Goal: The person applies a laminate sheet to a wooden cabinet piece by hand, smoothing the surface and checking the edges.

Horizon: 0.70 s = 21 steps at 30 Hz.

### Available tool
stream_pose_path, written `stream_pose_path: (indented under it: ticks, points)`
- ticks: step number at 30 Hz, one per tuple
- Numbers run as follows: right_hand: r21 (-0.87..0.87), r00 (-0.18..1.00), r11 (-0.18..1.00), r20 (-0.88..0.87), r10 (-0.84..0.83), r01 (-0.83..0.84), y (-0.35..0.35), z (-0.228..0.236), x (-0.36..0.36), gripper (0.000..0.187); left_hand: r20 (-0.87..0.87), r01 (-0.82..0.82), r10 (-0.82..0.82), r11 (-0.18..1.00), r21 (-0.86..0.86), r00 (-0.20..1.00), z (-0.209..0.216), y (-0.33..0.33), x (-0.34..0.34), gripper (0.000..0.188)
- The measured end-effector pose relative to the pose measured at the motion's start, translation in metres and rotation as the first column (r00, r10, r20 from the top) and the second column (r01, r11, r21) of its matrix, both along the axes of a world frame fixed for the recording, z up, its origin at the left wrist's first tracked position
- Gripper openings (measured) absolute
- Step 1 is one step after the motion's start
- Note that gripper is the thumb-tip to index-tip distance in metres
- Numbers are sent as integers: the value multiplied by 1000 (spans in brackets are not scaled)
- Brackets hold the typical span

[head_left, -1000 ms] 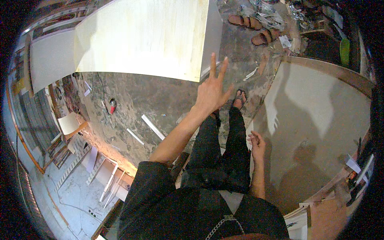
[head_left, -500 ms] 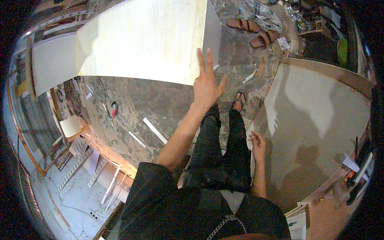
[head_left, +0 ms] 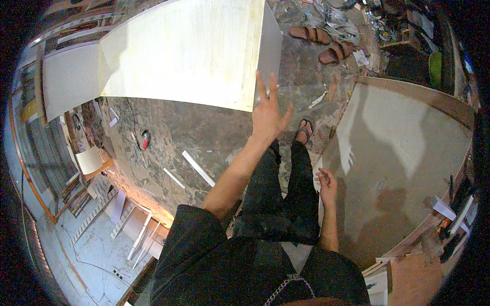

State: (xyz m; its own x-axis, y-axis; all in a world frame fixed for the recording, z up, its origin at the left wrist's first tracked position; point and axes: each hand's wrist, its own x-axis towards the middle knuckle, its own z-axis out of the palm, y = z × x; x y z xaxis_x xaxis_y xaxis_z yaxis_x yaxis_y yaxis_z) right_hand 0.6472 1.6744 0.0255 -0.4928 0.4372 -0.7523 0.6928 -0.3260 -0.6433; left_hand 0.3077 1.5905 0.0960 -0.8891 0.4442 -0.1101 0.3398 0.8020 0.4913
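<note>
A large white panelled box, like a cabinet (head_left: 178, 56), stands ahead of me with its bright face lit. My left hand (head_left: 269, 113) reaches out at its near right corner, fingers spread and holding nothing. Its fingertips overlap the box's side edge in the picture; whether they touch it I cannot tell. Down by my right leg hangs my right hand (head_left: 327, 184), empty, fingers loosely curled and apart. Beside it on the right lies a broad pale board (head_left: 408, 137) with my shadow across it.
Two white strips (head_left: 198, 168) and a red-and-grey power tool (head_left: 146, 139) with a cord lie on the stained floor. Brown sandals (head_left: 336, 52) and plastic scraps (head_left: 339, 23) are at the far right. At lower left, wooden pieces (head_left: 139, 237) lie near a pale blue surface (head_left: 97, 262).
My left hand has shifted slightly right and nearer to me, off the front face toward the box's corner. The right hand stays almost where it was.
</note>
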Motion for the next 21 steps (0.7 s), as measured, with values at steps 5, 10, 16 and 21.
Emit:
stream_pose_path:
  ticks: [5, 10, 16, 21]
  points:
    - [38, 999, 999, -49, 20, -18, 1, 1, 1, 26, 222, 135, -124, 990, -35, 967, 7, 0, 8, 97]
    - [6, 999, 1000, -41, -3, 3, 4, 8, -7, 26, -29, 30, -30, 999, -29, 999, 10, 20, -29, 96]
    - [-58, 1000, 998, -4, -4, 4, 4, 11, -12, 27, 96, 129, -113, 975, -178, 989, 14, 21, -35, 96]
    - [-60, 1000, 998, 21, 2, -1, 3, 7, -11, 26, 74, 87, -80, 991, -106, 994, 20, 20, -42, 98]
